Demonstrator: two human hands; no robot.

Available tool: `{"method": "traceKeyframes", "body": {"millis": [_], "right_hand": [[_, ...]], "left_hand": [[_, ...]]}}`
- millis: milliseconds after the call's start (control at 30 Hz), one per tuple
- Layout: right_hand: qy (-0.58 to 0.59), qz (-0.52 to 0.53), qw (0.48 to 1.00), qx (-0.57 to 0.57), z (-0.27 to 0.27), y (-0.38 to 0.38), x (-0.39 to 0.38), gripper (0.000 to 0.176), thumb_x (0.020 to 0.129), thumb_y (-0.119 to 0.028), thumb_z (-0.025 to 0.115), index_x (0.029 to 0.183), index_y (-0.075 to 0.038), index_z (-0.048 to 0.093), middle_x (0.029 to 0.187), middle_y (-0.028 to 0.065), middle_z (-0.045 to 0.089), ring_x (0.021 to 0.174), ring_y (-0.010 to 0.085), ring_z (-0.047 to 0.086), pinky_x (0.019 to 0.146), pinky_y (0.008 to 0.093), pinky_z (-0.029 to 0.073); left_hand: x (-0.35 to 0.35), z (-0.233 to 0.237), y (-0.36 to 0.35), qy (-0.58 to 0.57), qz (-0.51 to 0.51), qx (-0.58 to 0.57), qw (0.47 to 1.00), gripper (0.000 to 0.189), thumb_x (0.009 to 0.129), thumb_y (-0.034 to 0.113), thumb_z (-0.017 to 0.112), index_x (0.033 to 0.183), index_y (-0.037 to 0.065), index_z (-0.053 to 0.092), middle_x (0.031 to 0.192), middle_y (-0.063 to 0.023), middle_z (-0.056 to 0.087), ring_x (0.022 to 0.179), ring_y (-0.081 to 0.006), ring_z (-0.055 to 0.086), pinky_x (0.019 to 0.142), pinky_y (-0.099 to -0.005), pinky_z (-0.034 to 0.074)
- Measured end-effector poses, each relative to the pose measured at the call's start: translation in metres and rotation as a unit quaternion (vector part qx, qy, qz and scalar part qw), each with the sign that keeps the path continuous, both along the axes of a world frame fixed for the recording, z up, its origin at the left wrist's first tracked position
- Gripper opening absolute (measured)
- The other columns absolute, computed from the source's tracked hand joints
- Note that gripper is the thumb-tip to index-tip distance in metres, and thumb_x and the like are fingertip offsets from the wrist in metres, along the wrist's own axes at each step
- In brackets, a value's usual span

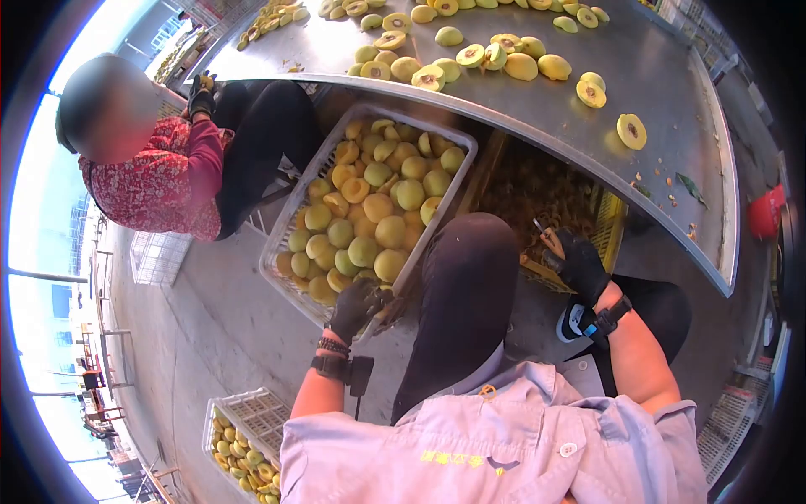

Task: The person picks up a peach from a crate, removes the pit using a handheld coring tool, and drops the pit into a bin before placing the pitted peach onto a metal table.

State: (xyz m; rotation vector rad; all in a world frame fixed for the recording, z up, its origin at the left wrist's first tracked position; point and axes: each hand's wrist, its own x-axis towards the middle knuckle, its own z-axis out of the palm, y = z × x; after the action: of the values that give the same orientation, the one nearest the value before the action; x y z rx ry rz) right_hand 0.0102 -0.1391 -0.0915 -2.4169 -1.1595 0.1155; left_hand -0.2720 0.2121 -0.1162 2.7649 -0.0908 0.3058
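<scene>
My left hand (pixel 357 307), in a black glove, reaches into the near corner of a white plastic crate (pixel 290 210) full of whole yellow-green peaches (pixel 382 210), its fingers curled around one fruit at the rim. My right hand (pixel 578 262), also gloved, is closed on a small knife (pixel 539 225) whose blade points up, held above a yellow crate of peach pits (pixel 546 189) under the table edge. Both hands lie on either side of my black-trousered knee.
A steel table (pixel 655 92) carries several halved peaches (pixel 470 55). A co-worker in a red patterned top (pixel 159 181) sits at left with gloved hands at the table. Another white crate of fruit (pixel 243 445) stands on the floor below left. A red bucket (pixel 766 212) sits at right.
</scene>
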Motion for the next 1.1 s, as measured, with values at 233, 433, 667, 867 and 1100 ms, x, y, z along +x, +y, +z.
{"method": "traceKeyframes", "body": {"millis": [233,433,667,867,1100], "right_hand": [[0.052,-0.021,0.998,-0.043,0.007,-0.005,-0.001,0.041,0.082,-0.031,0.062,0.111,-0.003,0.055,0.087,0.0223,0.062,0.078,0.0377,0.060,0.067,0.0445,0.047],[0.056,-0.026,0.997,-0.035,0.015,-0.002,-0.003,0.041,0.082,-0.032,0.062,0.111,-0.003,0.055,0.087,0.0218,0.062,0.079,0.0370,0.061,0.067,0.0442,0.047],[0.045,-0.021,0.998,-0.039,0.002,-0.003,-0.003,0.042,0.080,-0.031,0.064,0.112,-0.005,0.054,0.085,0.0197,0.062,0.076,0.0367,0.060,0.064,0.0438,0.048],[0.036,-0.020,0.999,-0.025,0.014,0.001,-0.004,0.043,0.078,-0.028,0.066,0.112,-0.005,0.054,0.085,0.0193,0.062,0.075,0.0369,0.060,0.065,0.0433,0.048],[0.043,-0.017,0.999,-0.022,0.014,0.008,0.001,0.042,0.080,-0.030,0.065,0.112,-0.005,0.054,0.087,0.0222,0.061,0.078,0.0384,0.059,0.066,0.0440,0.046]], "left_hand": [[-0.008,-0.015,-0.007,0.053,0.331,-0.181,0.925,0.048,0.074,0.036,0.073,0.099,-0.002,0.060,0.083,-0.0186,0.063,0.075,-0.0294,0.061,0.067,-0.0367,0.049],[0.017,0.010,-0.024,0.115,0.308,0.001,0.944,0.030,0.072,0.024,0.068,0.093,0.003,0.062,0.090,-0.0184,0.061,0.085,-0.0372,0.057,0.074,-0.0429,0.046],[0.042,-0.010,0.002,-0.082,0.439,0.133,0.885,0.042,0.083,0.028,0.059,0.115,0.001,0.052,0.121,-0.0211,0.050,0.115,-0.0378,0.045,0.098,-0.0456,0.035],[0.073,-0.041,0.007,-0.022,0.343,0.074,0.936,0.056,0.085,0.027,0.057,0.130,-0.002,0.040,0.136,-0.0235,0.038,0.129,-0.0366,0.032,0.107,-0.0437,0.026],[0.079,-0.023,0.016,0.162,0.338,0.061,0.925,0.056,0.087,0.032,0.054,0.130,-0.001,0.040,0.135,-0.0231,0.040,0.129,-0.0364,0.034,0.107,-0.0434,0.027]]}}
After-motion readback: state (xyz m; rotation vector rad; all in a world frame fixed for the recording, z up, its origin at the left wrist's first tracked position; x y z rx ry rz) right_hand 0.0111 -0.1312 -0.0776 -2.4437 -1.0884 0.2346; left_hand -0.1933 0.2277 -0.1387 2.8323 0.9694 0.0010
